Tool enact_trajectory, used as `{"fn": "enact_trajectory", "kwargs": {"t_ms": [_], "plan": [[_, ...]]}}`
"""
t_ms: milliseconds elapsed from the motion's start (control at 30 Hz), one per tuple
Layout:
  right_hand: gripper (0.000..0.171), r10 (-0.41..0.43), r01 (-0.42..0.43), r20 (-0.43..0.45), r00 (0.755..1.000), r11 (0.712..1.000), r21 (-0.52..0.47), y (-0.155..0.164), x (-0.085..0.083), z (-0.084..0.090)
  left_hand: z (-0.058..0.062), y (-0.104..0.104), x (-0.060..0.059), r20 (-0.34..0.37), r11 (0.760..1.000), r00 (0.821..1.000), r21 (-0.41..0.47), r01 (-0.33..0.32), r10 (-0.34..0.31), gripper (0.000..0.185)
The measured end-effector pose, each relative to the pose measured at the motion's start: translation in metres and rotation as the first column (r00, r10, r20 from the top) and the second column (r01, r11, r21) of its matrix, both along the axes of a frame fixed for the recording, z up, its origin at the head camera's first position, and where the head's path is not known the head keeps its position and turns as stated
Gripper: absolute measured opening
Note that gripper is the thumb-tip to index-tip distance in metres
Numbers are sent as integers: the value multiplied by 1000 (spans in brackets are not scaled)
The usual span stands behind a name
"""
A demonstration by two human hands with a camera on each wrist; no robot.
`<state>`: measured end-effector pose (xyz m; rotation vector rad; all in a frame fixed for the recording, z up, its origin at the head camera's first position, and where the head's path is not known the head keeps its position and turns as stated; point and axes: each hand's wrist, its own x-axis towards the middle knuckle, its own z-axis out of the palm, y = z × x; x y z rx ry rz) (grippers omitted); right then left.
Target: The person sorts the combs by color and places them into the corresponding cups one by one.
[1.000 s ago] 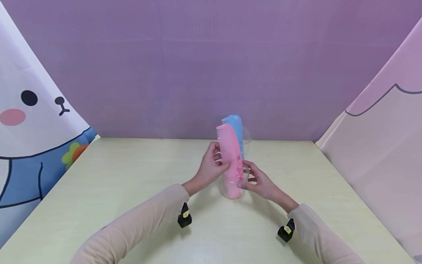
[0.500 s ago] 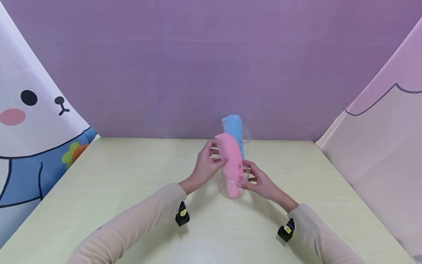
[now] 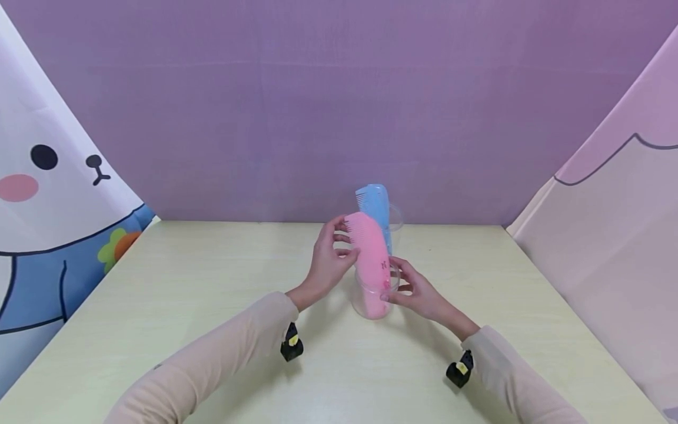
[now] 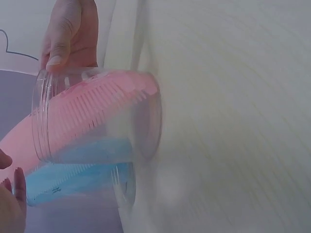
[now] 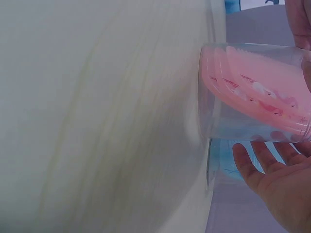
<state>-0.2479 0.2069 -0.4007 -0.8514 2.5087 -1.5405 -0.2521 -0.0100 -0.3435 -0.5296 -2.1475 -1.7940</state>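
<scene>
A pink comb point(image 3: 371, 259) point(image 4: 97, 111) point(image 5: 252, 82) stands tilted, handle down, in a clear plastic cup point(image 3: 359, 300) point(image 4: 146, 131) point(image 5: 218, 121) on the table. My left hand point(image 3: 345, 238) point(image 4: 12, 194) holds the comb's upper part at the toothed edge, thumb near its tip. My right hand point(image 3: 396, 285) point(image 5: 277, 189) grips the cup at its rim, thumb in front and fingers behind. Just behind, a blue comb point(image 3: 375, 203) point(image 4: 73, 174) point(image 5: 226, 160) stands in a second clear cup point(image 3: 394, 218) point(image 4: 124, 187).
The pale yellow-green table point(image 3: 212, 306) is walled by a purple backdrop, a rabbit-print cloth point(image 3: 47, 176) on the left and a pink cloth point(image 3: 609, 235) on the right. Both cups stand near the table's middle back.
The pink comb has sunk lower into the cup and leans a little more to the left. My left hand followed it down and its fingers have loosened. The right hand has not moved.
</scene>
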Motion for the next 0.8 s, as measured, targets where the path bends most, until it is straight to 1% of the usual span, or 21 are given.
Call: {"fn": "enact_trajectory", "kwargs": {"t_ms": [100,200,433,467,667,800], "plan": [[71,-7,7,4,1000,1000,5,0,0,1,10,0,8,-12,1000,1000,-12,1,-2,61],[72,-17,16,13,1000,1000,13,0,1,2,11,0,9,-9,1000,1000,-15,1,-1,61],[71,-15,15,15,1000,1000,19,-1,1,2,-11,-1,-13,7,1000,1000,-12,4,-3,68],[71,-15,15,14,1000,1000,17,-1,1,2,-13,-2,-15,7,1000,1000,-19,3,-2,68],[72,-18,18,8,1000,1000,24,0,0,1,-15,-6,-18,20,997,1000,-73,10,-8,68],[72,-19,19,3,1000,999,33,0,1,2,-14,-11,-16,24,996,998,-76,51,-50,67]]}}
